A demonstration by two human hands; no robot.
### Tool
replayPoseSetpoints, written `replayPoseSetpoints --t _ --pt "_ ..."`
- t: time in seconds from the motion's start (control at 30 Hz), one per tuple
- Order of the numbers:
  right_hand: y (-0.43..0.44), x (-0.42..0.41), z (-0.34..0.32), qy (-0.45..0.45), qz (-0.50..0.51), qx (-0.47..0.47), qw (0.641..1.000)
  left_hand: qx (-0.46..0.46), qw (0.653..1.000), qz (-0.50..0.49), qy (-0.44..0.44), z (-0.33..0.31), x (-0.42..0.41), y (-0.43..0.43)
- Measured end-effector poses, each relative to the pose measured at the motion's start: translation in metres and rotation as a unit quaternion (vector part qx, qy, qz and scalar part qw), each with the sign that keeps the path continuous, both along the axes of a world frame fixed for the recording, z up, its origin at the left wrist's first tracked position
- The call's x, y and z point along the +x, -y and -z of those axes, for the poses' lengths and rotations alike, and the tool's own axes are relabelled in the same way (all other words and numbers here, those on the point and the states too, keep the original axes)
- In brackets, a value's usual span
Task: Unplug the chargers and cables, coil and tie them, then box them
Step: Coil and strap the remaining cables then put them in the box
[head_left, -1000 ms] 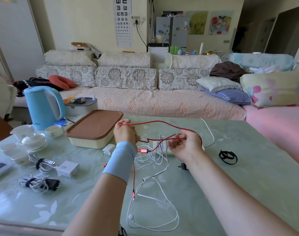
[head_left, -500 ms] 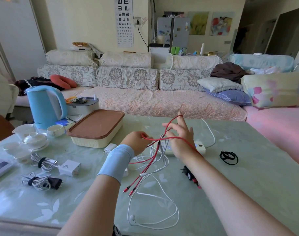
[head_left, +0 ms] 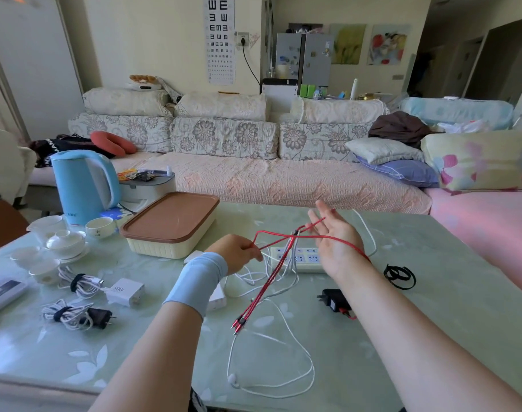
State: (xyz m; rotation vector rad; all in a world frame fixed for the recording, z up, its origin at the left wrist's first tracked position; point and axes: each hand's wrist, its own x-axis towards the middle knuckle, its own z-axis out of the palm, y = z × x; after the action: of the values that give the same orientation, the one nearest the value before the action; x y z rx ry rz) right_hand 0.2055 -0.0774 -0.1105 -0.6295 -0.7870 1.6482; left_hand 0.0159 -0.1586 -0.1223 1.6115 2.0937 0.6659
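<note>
Left hand [head_left: 238,252] pinches the red cable [head_left: 265,281], seemingly draped over the right hand [head_left: 334,242], fingers straight.

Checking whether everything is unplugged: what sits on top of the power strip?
White cables and the hanging red cable cross the left end of the power strip; whether any is plugged in is unclear. Its middle looks free of plugs. The right hand covers its right end.

free: table [head_left: 462,316] far right | obstacles: power strip [head_left: 305,259], white cable [head_left: 298,346] centre; box [head_left: 170,230] left
</note>
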Motion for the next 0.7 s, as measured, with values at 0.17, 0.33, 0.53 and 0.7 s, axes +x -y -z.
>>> replayPoseSetpoints --t 0.17,0.33,0.53,0.7 --pt "0.010 -0.011 0.011 0.299 0.039 0.193 0.934 -0.019 0.994 -0.078 -0.067 0.002 0.007 -0.001" --pt "0.015 -0.007 0.020 0.673 -0.019 0.251 0.696 0.035 0.992 -0.116 -0.029 0.006 -0.002 -0.001" --pt "0.018 0.008 0.007 0.527 -0.093 0.129 0.835 0.084 0.909 -0.091 0.398 -0.013 0.002 0.002" --pt "0.012 0.022 0.007 0.479 -0.017 0.082 0.874 0.063 0.982 -0.121 0.129 -0.011 0.004 -0.003"
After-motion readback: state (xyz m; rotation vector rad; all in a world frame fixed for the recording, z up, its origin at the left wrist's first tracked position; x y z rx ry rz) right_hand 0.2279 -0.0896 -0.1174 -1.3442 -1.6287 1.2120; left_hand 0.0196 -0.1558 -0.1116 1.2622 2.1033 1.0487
